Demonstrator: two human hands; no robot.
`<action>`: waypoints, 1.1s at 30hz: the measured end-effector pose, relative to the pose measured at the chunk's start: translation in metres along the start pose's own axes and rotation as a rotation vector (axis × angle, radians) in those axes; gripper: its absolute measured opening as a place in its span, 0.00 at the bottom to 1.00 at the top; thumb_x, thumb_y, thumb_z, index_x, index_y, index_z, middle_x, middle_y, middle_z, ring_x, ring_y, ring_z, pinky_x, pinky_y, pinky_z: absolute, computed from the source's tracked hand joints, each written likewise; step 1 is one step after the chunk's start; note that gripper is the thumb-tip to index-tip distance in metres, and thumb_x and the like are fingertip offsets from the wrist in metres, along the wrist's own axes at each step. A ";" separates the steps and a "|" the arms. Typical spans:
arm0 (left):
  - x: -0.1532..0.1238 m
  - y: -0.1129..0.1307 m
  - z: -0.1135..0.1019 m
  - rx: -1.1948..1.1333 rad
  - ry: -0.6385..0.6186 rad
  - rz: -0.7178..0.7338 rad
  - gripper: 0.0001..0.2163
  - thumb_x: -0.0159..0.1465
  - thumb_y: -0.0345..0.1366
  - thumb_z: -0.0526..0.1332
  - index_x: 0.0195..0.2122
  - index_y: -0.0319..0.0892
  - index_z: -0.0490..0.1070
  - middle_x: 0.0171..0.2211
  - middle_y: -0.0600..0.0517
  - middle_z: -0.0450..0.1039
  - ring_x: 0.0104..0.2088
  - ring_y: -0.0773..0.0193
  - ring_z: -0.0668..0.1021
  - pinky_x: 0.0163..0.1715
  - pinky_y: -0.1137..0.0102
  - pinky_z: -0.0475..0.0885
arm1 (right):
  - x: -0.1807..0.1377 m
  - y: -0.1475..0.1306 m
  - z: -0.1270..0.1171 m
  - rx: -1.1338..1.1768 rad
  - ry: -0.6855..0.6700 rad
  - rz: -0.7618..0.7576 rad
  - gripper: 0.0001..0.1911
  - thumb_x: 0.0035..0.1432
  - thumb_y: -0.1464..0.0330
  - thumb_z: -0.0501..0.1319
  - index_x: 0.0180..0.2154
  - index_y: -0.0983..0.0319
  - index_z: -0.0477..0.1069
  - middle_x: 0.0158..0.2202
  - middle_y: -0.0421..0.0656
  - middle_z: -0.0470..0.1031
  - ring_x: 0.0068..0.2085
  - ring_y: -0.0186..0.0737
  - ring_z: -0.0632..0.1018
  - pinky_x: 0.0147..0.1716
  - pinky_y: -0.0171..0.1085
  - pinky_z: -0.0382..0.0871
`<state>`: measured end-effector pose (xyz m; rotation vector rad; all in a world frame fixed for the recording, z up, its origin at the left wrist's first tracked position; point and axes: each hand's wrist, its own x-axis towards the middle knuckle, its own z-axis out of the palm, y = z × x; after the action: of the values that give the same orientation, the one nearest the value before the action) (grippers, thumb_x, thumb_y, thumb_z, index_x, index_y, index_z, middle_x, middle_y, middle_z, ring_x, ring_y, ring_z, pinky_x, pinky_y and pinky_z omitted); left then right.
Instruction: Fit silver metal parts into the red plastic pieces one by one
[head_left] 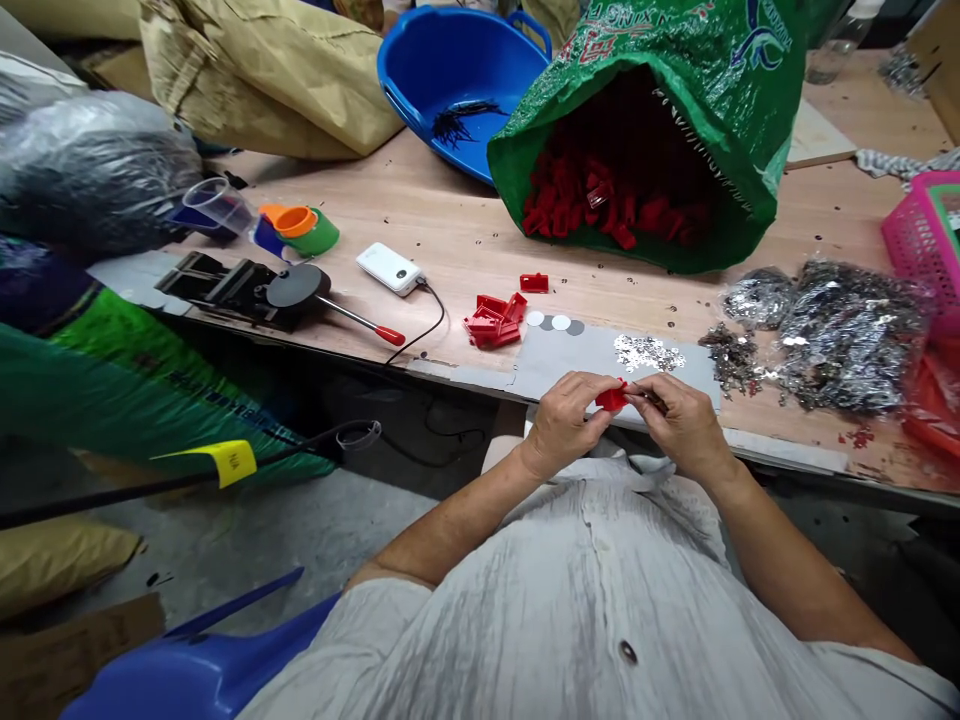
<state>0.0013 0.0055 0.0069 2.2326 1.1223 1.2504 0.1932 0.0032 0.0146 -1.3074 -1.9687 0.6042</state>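
Between thumb and fingers, my left hand grips a small red plastic part over the front edge of the table. My right hand is pinched against the part's right side; what sits in its fingertips is too small to make out. Just beyond the hands, a pile of small shiny metal pieces lies on a grey sheet. More red plastic parts are heaped to the left of the sheet, with a single one behind them. Darker metal pieces lie to the right.
A green sack full of red parts lies open at the back, beside a blue basin. Left stand a hand-lever tool and a white power bank with a cable. Bagged metal pieces and a pink basket are right.
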 end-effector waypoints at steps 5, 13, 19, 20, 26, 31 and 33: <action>-0.004 0.003 0.001 -0.010 0.046 0.012 0.15 0.61 0.24 0.62 0.47 0.44 0.72 0.41 0.50 0.81 0.42 0.62 0.81 0.45 0.66 0.77 | -0.001 0.000 0.000 0.071 -0.019 0.010 0.08 0.67 0.64 0.57 0.39 0.56 0.74 0.36 0.45 0.77 0.37 0.43 0.77 0.37 0.42 0.70; -0.007 0.007 0.003 -0.010 0.080 -0.023 0.13 0.61 0.25 0.63 0.46 0.45 0.73 0.40 0.51 0.81 0.42 0.63 0.81 0.44 0.66 0.77 | -0.005 0.014 -0.011 0.385 -0.122 0.269 0.14 0.66 0.57 0.57 0.43 0.58 0.75 0.35 0.41 0.74 0.33 0.38 0.72 0.35 0.39 0.66; -0.008 0.010 0.005 -0.022 0.053 0.004 0.12 0.63 0.27 0.62 0.47 0.44 0.73 0.40 0.50 0.81 0.42 0.63 0.81 0.44 0.66 0.77 | -0.006 0.018 -0.005 0.522 -0.123 0.361 0.12 0.59 0.56 0.64 0.37 0.58 0.70 0.35 0.40 0.72 0.36 0.38 0.72 0.36 0.37 0.66; -0.008 0.011 0.005 -0.019 0.044 0.011 0.11 0.64 0.28 0.62 0.47 0.44 0.73 0.39 0.50 0.81 0.42 0.63 0.81 0.43 0.66 0.77 | -0.005 0.018 -0.004 0.553 -0.135 0.368 0.13 0.58 0.56 0.65 0.36 0.58 0.69 0.34 0.39 0.71 0.35 0.37 0.71 0.35 0.37 0.66; -0.012 0.013 0.009 -0.028 -0.001 0.041 0.10 0.65 0.29 0.60 0.46 0.43 0.74 0.39 0.49 0.81 0.42 0.62 0.82 0.42 0.66 0.78 | -0.003 0.020 -0.003 0.634 -0.224 0.386 0.18 0.56 0.56 0.66 0.31 0.58 0.61 0.30 0.36 0.64 0.29 0.33 0.64 0.28 0.34 0.59; -0.017 0.010 0.011 -0.108 -0.016 -0.001 0.09 0.64 0.31 0.62 0.45 0.43 0.75 0.39 0.49 0.82 0.40 0.62 0.82 0.41 0.66 0.78 | -0.012 0.023 -0.001 0.737 -0.273 0.467 0.20 0.54 0.55 0.68 0.32 0.58 0.60 0.29 0.34 0.62 0.28 0.31 0.62 0.27 0.33 0.58; -0.020 0.009 0.011 -0.168 -0.021 -0.015 0.10 0.63 0.30 0.63 0.46 0.43 0.75 0.39 0.49 0.82 0.41 0.62 0.82 0.42 0.66 0.78 | -0.017 0.023 -0.001 0.771 -0.304 0.499 0.20 0.54 0.55 0.68 0.35 0.58 0.62 0.31 0.35 0.64 0.29 0.31 0.64 0.29 0.34 0.59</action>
<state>0.0090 -0.0146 -0.0043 2.1044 0.9857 1.2626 0.2123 -0.0033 -0.0060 -1.2216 -1.3484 1.6861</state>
